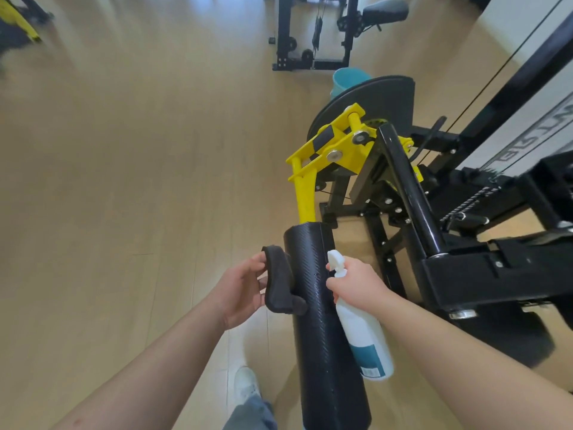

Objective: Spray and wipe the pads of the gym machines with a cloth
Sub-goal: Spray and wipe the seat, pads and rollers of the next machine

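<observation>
A long black roller pad [319,321] with a ribbed surface runs from the yellow lever arm [305,197] down toward me. My left hand [240,293] holds a dark folded cloth [279,282] just left of the pad, the cloth's lower end touching it. My right hand [356,282] grips the neck of a white spray bottle [361,333] with a teal label, its nozzle pointing at the pad's right side. Small wet specks show on the pad near the nozzle.
The black machine frame [465,268] with a shiny black bar [409,190] fills the right. A teal bucket [347,82] stands behind the black disc [372,103]. Another black frame [313,32] stands farther back. Light wood floor [139,166] spreads left. My shoe [246,386] is below.
</observation>
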Available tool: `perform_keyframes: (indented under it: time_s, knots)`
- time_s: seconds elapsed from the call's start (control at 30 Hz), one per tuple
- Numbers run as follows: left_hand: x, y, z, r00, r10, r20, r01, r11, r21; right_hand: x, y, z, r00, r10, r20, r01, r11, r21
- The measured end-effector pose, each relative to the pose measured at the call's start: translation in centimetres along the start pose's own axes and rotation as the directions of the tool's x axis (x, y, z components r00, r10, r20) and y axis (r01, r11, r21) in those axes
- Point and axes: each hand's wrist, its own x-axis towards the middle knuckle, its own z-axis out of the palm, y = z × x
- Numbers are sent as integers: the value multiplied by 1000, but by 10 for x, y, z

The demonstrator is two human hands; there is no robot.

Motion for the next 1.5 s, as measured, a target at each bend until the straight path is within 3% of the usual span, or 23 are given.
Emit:
perform_keyframes:
  time_s: [0.13, 0.3, 0.5, 0.63, 0.77, 0.9, 1.07, 1.37, 1.5]
  knots:
    - [1, -9, 16, 986, 26, -167, 13, 974, 227, 17, -1, -3, 1000, 4, 16, -3, 1000, -29]
    - [-3, -22, 25, 947, 165, -276, 9, 845, 535, 24, 2, 4, 997, -24, 68, 27, 999, -45]
    - [-3, -32, 24, 911, 269, -313, -62, 839, 541, 25, 4, 3, 996, -36, 77, 40, 998, -41]
    - [2, -36, 25, 890, 283, -358, -108, 892, 438, 28, 6, 0, 996, -48, 78, 53, 997, -60]
    - [8, -38, 27, 852, 286, -440, -59, 885, 462, 31, 7, 1, 995, -70, 70, 75, 995, -70]
    - [7, -39, 30, 825, 335, -455, -36, 835, 549, 30, 10, 4, 994, -81, 77, 84, 995, -48]
    - [3, -43, 29, 778, 474, -413, -9, 665, 747, 30, 12, 6, 995, -76, 71, 80, 995, -55]
    - [-3, -47, 25, 813, 418, -405, 70, 621, 781, 38, 11, 4, 997, -71, 8, 71, 996, -48]
    - [0, -47, 28, 818, 404, -411, 38, 673, 738, 42, 10, 2, 998, -37, -50, 37, 999, -2]
